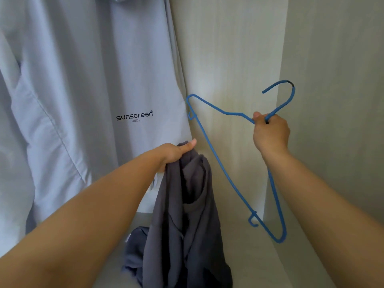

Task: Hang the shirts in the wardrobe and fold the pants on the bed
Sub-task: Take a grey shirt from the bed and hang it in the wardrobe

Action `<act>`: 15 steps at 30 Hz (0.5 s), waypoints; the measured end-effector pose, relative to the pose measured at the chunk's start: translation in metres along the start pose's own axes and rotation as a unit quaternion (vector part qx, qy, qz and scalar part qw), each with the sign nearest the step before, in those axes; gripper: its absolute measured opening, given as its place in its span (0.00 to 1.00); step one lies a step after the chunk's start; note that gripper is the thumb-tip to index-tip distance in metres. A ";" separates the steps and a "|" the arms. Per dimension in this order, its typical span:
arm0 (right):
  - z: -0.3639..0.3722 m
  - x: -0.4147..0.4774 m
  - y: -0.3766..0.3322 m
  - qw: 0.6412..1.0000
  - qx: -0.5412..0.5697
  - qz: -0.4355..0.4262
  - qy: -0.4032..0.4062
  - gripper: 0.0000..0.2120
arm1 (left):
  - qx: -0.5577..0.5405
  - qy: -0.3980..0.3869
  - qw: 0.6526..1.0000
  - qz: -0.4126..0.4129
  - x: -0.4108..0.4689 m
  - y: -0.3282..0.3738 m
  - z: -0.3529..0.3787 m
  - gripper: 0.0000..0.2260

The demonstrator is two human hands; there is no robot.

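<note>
Pale wardrobe walls (228,59) stand behind: left hand (174,152) grips grey shirt (187,225), right hand (271,134) grips blue hanger (232,113).

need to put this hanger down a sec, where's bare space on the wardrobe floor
Bare wardrobe floor lies between the grey shirt and the right side panel, under the blue hanger. The left is crowded: the pale blue jacket hangs there and the grey shirt bunches on the floor.

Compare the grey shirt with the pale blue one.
The grey shirt is dark, the blue shirt pale. The grey shirt dangles bunched from the left hand; the blue shirt hangs spread out. The blue shirt reads "sunscreen"; the grey shirt shows no print. Both are in the wardrobe.
</note>
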State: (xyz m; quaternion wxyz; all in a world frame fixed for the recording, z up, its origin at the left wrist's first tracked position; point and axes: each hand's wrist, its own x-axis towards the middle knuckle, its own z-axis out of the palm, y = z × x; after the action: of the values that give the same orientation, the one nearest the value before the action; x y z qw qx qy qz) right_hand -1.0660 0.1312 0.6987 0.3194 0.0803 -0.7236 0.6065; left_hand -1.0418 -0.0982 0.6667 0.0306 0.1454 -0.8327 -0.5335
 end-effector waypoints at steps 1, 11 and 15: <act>-0.004 -0.001 0.002 1.000 0.000 0.001 0.007 0.14 | -0.014 -0.020 1.000 -0.008 0.000 0.000 0.002 0.37; -0.026 -0.020 0.031 0.992 0.062 0.104 0.020 0.15 | -0.054 0.079 0.995 0.018 0.001 -0.012 -0.010 0.18; -0.026 -0.028 0.043 0.993 0.028 0.114 0.001 0.15 | -0.089 0.139 0.986 0.001 0.002 -0.030 -0.027 0.18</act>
State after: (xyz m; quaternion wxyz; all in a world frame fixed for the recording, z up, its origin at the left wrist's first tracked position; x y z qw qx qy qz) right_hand -1.0564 0.1585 0.6496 0.2470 0.0053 -0.7103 0.6591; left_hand -1.0319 -0.1345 0.6513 0.1594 0.2136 -0.7700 -0.5797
